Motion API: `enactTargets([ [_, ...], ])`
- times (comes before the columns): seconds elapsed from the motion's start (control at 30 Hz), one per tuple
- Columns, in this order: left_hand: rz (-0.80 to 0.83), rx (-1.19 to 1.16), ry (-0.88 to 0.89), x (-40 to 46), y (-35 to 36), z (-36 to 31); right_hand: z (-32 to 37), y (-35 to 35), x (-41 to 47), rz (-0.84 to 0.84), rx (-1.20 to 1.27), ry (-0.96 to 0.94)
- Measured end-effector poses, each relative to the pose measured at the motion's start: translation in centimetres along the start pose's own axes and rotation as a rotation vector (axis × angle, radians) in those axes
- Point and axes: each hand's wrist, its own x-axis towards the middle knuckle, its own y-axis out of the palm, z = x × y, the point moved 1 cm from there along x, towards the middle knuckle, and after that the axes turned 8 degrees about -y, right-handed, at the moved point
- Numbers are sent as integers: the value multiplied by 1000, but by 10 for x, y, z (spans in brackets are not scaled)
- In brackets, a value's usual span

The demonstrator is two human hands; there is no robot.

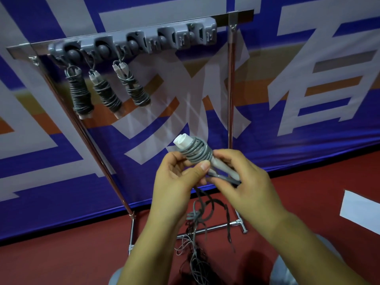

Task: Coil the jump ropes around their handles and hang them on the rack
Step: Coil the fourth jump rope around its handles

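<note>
Gripping the pale plastic handles wound with grey cord (195, 155), the left hand (176, 177) steadies them while the right hand (244, 182) pinches the loose cord below. Three coiled grey ropes (107, 93) already hang from the grey plastic rack (144, 38) above; this fourth seems half wound, and a tangle of cords (199, 233) lies on the floor below the rack.
</note>
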Motion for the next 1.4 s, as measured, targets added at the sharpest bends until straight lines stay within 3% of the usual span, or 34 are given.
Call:
enactTargets([
  [0.13, 26, -9, -60, -3, -3, -6, -2, -4, 1, -4, 71, -30],
  [0.33, 155, 35, -135, -5, -9, -14, 1, -8, 1, -32, 447, 162],
  [0.6, 293, 65, -266, -3, -26, -25, -2, -16, 5, -27, 724, 317],
  [0.83, 273, 250, -398, 4, -39, -11, -12, -24, 11, -32, 797, 397],
  [1.0, 227, 330, -289, 5, -35, -6, -18, -25, 15, -8, 846, 453],
  [1.2, 123, 748, -117, -5, -17, -9, -22, -25, 18, -48, 846, 489],
  [1.3, 222, 684, -221, 2, -20, -5, -23, -24, 17, -68, 830, 481],
  [1.4, 174, 587, -230, 11, -23, 7, -23, -23, 17, -44, 776, 448],
])
